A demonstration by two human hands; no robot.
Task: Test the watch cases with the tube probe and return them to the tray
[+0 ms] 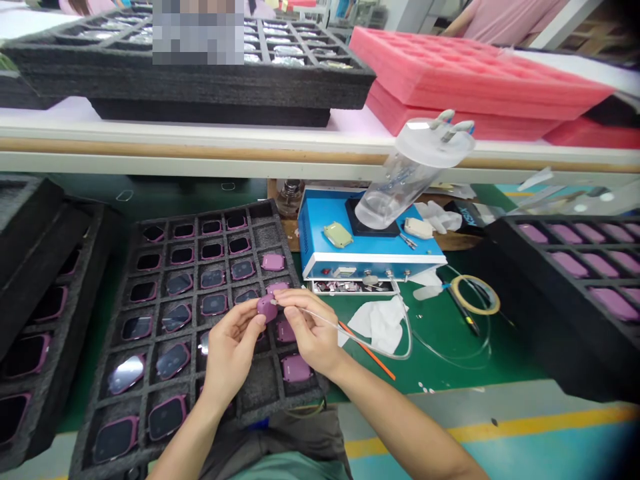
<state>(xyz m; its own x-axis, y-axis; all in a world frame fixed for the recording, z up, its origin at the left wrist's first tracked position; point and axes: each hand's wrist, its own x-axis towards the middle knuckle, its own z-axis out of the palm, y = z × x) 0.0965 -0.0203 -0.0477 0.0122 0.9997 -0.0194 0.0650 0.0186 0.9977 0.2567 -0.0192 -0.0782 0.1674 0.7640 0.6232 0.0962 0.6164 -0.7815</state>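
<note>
My left hand (231, 341) is closed around the edge of a small purple watch case (267, 309), holding it above the tray. My right hand (316, 333) pinches the tip of a thin white cable (357, 337) close against that case; whether the tip touches it I cannot tell. The cable loops back to the front of a blue electrical box (325, 230). Under my hands lies a grey foam tray (256, 395) with compartments. Most hold purple-rimmed watch cases with dark screens up; in the right column, several such as this purple case (296, 368) lie back side up.
Foam trays (30, 267) stack at the left, and a black tray (540, 313) of purple cases stands right. A clear cylinder (400, 187) sits on the blue box. White tissue (377, 323), an orange stick (370, 353) and a tape roll (475, 295) lie nearby. A shelf (225, 155) crosses above.
</note>
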